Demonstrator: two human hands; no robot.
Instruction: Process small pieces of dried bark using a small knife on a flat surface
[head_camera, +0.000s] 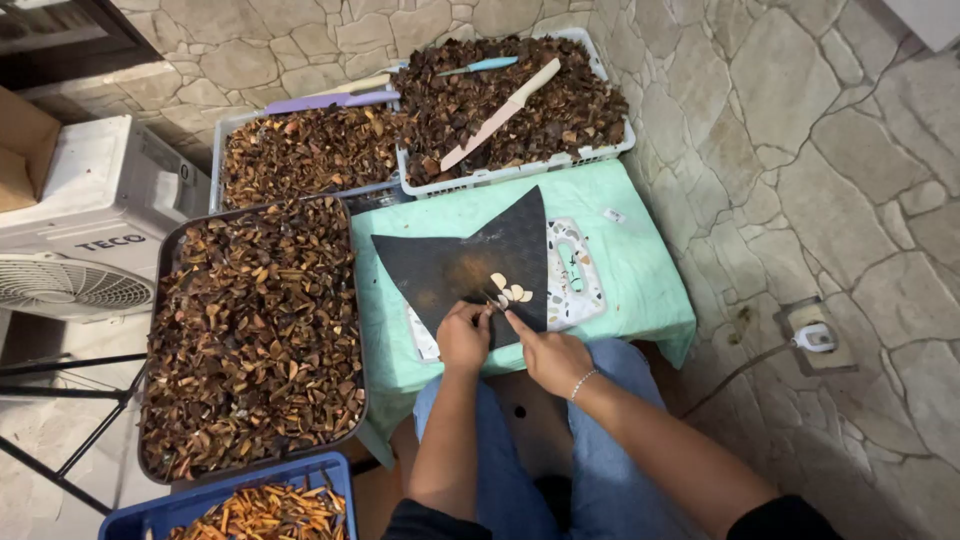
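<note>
Whatever the left hand (463, 338) pinches is too small to tell.

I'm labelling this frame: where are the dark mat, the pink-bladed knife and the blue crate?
dark mat (455, 262), head view, bare middle.
pink-bladed knife (483, 130), head view, mid-blade.
blue crate (215, 495), head view, top rim.

Left hand (463, 337), right hand (548, 357) on dark mat (450, 262), pale pieces (510, 291), brown husk trays (250, 340)

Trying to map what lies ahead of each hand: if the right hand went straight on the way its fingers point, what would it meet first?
The right hand points up-left across the dark mat. It would probably meet the small pale cut pieces just ahead of its fingertips first, though depth is hard to judge.
</note>
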